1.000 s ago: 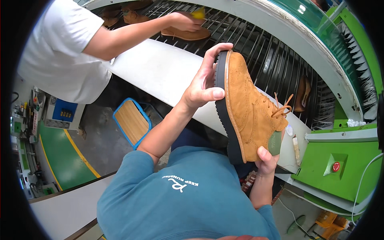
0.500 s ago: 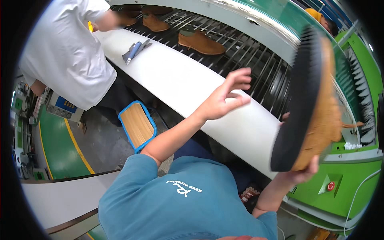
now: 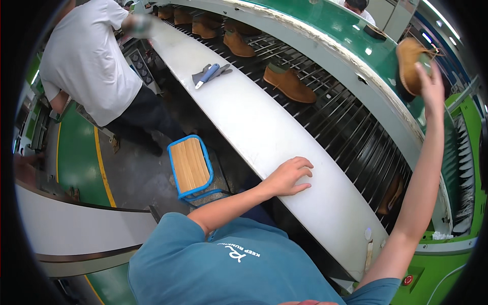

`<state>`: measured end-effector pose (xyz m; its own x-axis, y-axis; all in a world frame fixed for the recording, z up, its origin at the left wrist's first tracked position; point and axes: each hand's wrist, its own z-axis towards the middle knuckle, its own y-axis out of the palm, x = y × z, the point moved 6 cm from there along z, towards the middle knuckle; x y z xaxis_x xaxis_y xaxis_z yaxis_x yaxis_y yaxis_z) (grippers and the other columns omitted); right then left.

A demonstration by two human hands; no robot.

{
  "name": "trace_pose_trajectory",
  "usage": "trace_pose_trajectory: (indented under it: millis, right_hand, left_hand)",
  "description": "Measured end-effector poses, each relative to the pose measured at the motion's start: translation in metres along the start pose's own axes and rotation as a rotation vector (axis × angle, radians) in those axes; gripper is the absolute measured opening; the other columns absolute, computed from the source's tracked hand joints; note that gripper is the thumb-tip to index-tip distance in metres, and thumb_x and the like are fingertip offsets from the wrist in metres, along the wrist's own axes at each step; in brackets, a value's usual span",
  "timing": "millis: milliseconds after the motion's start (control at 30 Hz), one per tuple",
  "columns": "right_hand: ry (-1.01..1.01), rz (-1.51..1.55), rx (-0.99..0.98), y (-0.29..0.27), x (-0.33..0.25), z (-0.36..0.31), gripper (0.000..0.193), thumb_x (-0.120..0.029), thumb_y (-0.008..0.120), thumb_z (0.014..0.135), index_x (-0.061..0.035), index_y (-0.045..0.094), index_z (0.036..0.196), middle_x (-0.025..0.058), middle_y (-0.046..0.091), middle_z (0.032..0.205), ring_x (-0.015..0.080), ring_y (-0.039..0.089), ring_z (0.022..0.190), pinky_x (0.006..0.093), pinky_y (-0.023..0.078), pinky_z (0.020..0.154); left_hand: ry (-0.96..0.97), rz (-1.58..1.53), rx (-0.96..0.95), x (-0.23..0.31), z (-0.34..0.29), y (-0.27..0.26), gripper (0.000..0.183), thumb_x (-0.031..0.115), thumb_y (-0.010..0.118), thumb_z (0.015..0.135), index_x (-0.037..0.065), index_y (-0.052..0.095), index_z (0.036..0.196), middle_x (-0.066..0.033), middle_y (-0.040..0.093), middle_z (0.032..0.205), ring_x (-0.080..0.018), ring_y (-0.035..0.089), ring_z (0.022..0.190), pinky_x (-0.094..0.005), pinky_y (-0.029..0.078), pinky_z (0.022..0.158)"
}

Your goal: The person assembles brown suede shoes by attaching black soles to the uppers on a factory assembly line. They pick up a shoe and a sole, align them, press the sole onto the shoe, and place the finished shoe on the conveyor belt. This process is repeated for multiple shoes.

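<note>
My right hand (image 3: 432, 90) is stretched far to the upper right, its fingers against a tan lace-up shoe (image 3: 409, 63) with a dark sole. The shoe is at the green top ledge, its loose laces pointing right; its underside is partly hidden. My left hand (image 3: 290, 177) is over the white worktop (image 3: 244, 122) near its front edge, fingers apart and slightly bent, holding nothing. A blue-handled tool (image 3: 207, 75) lies on a grey glove (image 3: 222, 70) farther along the worktop. Behind it, a brown shoe (image 3: 291, 84) sits on the conveyor rods.
Several brown shoes (image 3: 238, 44) stand along the roller conveyor (image 3: 351, 119). A person in a white shirt (image 3: 94, 56) works at the left. A blue-framed stool (image 3: 191, 165) stands by the worktop. A green machine with a bristle strip (image 3: 464, 173) is at the right.
My right hand has carried the tan shoe up and away to the ledge at the upper right. My left hand has lowered toward the worktop. The whole view has shifted.
</note>
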<state>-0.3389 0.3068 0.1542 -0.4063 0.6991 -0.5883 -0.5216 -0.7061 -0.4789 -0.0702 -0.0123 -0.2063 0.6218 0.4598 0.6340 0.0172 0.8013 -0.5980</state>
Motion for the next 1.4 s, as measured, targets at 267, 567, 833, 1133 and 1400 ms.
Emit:
trace_pose_trajectory:
  millis: [267,567,833,1133,1400]
  right_hand:
    - [0.136,-0.036,-0.139,0.012,0.057,-0.01,0.069,-0.041,0.078,0.11,0.0006,0.062,0.162,0.0133,0.078,0.136,0.0211,0.076,0.122,0.0344,0.061,0.106]
    - [-0.411,0.85,-0.293,-0.027,-0.151,-0.259,0.017,-0.003,0.066,0.111,-0.0014,0.076,0.124,0.0091,0.074,0.09,0.0124,0.06,0.061,0.0288,0.051,0.064]
    - [-0.587,1.376,-0.495,-0.051,-0.152,-0.345,0.023,0.0,0.095,0.089,-0.0041,0.079,0.106,0.0062,0.074,0.081,0.0143,0.068,0.053,0.0243,0.054,0.052]
    - [-0.601,1.467,-0.469,-0.076,-0.148,-0.343,0.026,-0.017,0.087,0.1,-0.0019,0.072,0.115,0.0112,0.068,0.097,0.0199,0.065,0.061,0.0309,0.051,0.052]
    - [-0.624,1.574,-0.779,-0.072,-0.156,-0.333,0.023,-0.009,0.084,0.097,0.0002,0.075,0.116,0.0132,0.067,0.102,0.0213,0.067,0.067,0.0329,0.054,0.058]
  left_hand:
    - [0.025,0.023,0.012,0.003,0.003,0.002,0.024,0.019,0.088,0.095,0.009,0.074,0.111,-0.0128,0.071,0.139,-0.0362,0.064,0.136,-0.0487,0.055,0.115]
    - [0.029,0.013,0.013,0.008,0.008,0.007,0.025,0.017,0.088,0.093,0.009,0.073,0.111,-0.0126,0.07,0.137,-0.0361,0.065,0.135,-0.0486,0.055,0.114]
    - [0.009,0.081,-0.01,0.012,0.011,0.005,0.027,0.014,0.089,0.09,0.009,0.074,0.111,-0.012,0.07,0.137,-0.0364,0.065,0.134,-0.0488,0.056,0.112]
    - [0.028,0.104,-0.015,0.018,0.015,0.008,0.026,0.014,0.088,0.091,0.009,0.072,0.111,-0.0109,0.07,0.135,-0.0351,0.065,0.133,-0.0482,0.055,0.111]
    - [0.028,0.126,-0.027,0.02,0.015,0.012,0.026,0.013,0.088,0.091,0.009,0.073,0.112,-0.011,0.07,0.136,-0.0352,0.066,0.133,-0.0479,0.055,0.112]
